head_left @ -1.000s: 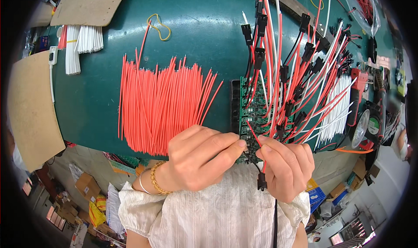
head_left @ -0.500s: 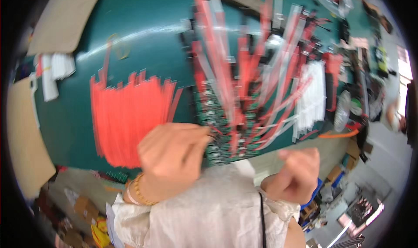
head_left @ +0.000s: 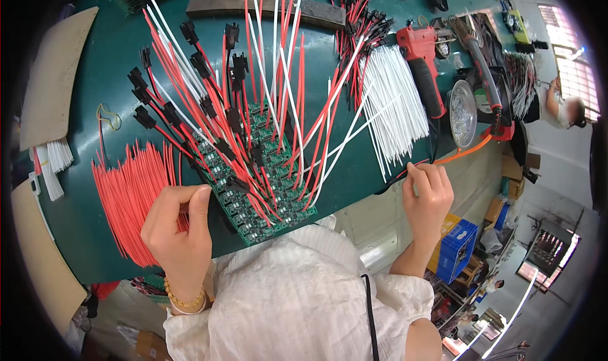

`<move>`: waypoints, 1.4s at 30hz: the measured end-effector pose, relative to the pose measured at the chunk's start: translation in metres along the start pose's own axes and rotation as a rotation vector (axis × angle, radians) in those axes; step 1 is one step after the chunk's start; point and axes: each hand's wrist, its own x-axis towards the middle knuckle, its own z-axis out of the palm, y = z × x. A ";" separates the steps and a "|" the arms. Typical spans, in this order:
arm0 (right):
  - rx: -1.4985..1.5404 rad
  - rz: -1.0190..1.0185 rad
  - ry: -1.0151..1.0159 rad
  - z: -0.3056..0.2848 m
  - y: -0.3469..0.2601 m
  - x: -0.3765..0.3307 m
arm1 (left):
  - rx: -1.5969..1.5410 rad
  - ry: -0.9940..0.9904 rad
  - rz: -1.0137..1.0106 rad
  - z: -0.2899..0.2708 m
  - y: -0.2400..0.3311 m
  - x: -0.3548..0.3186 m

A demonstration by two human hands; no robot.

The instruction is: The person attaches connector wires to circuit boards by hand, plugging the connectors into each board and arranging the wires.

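My left hand (head_left: 180, 234) is closed, thumb against curled fingers, over the right side of a bundle of red wires (head_left: 130, 202). Anything between its fingers is hidden. Beside it lies a panel of green circuit boards (head_left: 244, 215); red and white wires rise from it, some ending in black plug connectors (head_left: 136, 79). Off the table's front edge, my right hand (head_left: 429, 193) is closed too. Its thumb and forefinger meet beside a thin red wire (head_left: 400, 173); whether they grip it is unclear. Just beyond is a bundle of white wires (head_left: 396, 107).
At the right are a red-and-black hand tool (head_left: 421, 63), a soldering iron (head_left: 479, 66) and a round clear dish (head_left: 463, 114). A dark bar (head_left: 266, 9) and a heap of connector leads (head_left: 367, 25) lie at the back. A blue crate (head_left: 457, 250) stands below the table.
My left hand has moved left, away from the circuit boards, to the red wires. My right hand has reached farther out toward the white wires. The view has swung and sharpened.
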 end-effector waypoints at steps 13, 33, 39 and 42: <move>0.954 0.191 0.321 -0.036 -0.061 0.006 | -0.323 -0.238 0.422 -0.013 0.028 -0.017; 0.707 -0.604 0.145 -0.001 -0.156 0.065 | -0.165 -0.003 0.525 -0.016 -0.026 -0.015; 0.721 -0.569 0.095 -0.003 -0.157 0.067 | -0.154 -0.005 0.503 -0.014 -0.026 -0.016; 0.726 -0.567 0.073 -0.003 -0.156 0.067 | -0.134 -0.001 0.509 -0.013 -0.027 -0.016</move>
